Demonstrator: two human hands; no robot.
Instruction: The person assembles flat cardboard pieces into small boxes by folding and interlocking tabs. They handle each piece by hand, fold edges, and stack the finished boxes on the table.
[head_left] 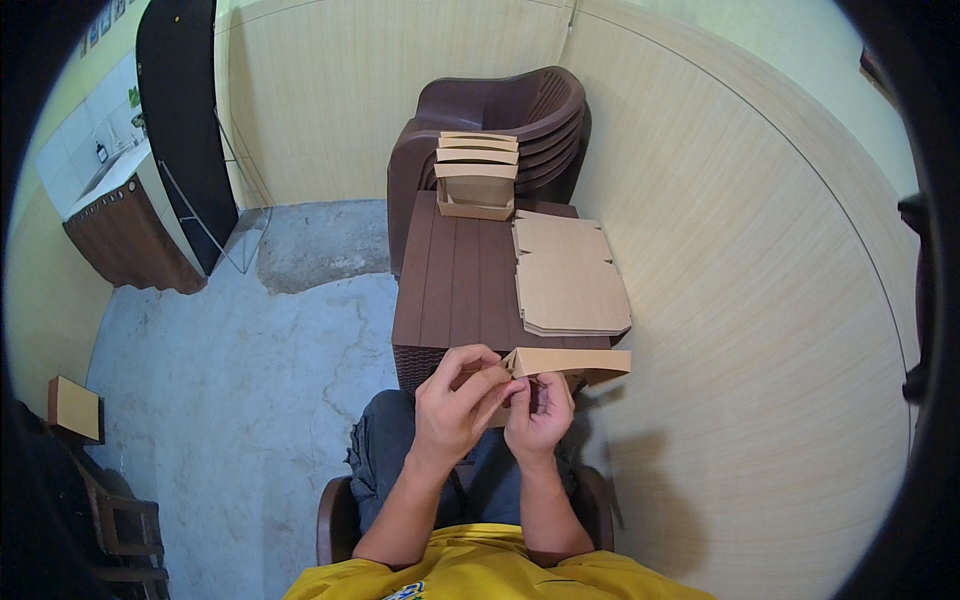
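Observation:
A partly folded brown cardboard box [575, 361] is held over my lap, at the near edge of the brown table [440, 290]. My left hand [455, 400] pinches the box's left corner, where a small flap shows between the fingers. From below, my right hand [540, 410] grips the same corner, its thumb close to the left fingertips. The hands hide much of the box's lower part. On the table's right side lies a stack of flat cardboard blanks [572, 280]. Several folded cardboard boxes [475, 190] stand nested together at its far end.
Behind the table rises a stack of brown plastic armchairs [500, 105]. A wood-patterned wall [720, 300] runs close along the right. To the left are the grey floor [240, 400], a black panel [180, 120] and a curtained sink counter [130, 230].

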